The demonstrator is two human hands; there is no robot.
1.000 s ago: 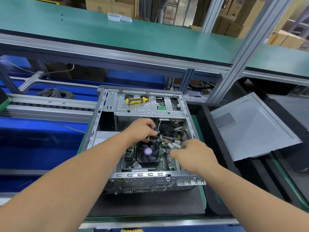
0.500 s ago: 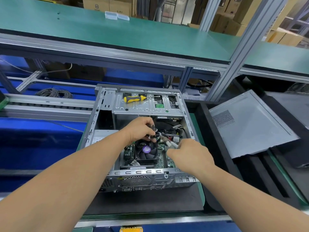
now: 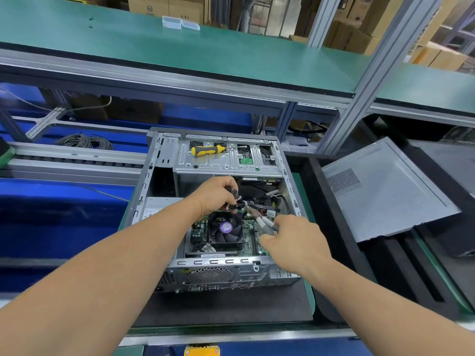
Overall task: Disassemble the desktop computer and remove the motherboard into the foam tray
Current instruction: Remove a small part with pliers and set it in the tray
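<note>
Head view, one moment at a disassembly bench. Landmark for all places: the desktop computer case (image 3: pixel 159 176), lying on its side with the side opening upward.

- Motherboard (image 3: pixel 248 238): green, seated flat in the near half of the case floor, not in any tray.
- Cooler fan (image 3: pixel 225 230): black, with a purple round label at its hub; sits on the motherboard, inside the case, left of centre.
- Cable bundle (image 3: pixel 235 200): dark wires inside the case, above the fan, gathered by a pale tie.
- Left hand (image 3: pixel 214 195): inside the case, over the fan's far edge; fingers curled, grasping the cable bundle.
- Cutters (image 3: pixel 259 218): pale-handled, inside the case, tip pointing at the tie on the bundle.
- Right hand (image 3: pixel 295 242): over the case's near right corner; fingers closed around the cutter handles.
- Screwdriver (image 3: pixel 208 150): yellow and black handle, lying flat on the metal drive cage at the far end of the case.
- Side panel (image 3: pixel 385 188): grey metal sheet with a perforated patch, to the right of the case, resting tilted on black foam.
- Foam tray (image 3: pixel 401 276): black, slotted, right of the case.
- Coiled wire (image 3: pixel 84 142): left of the case, beyond the roller rail.
</note>
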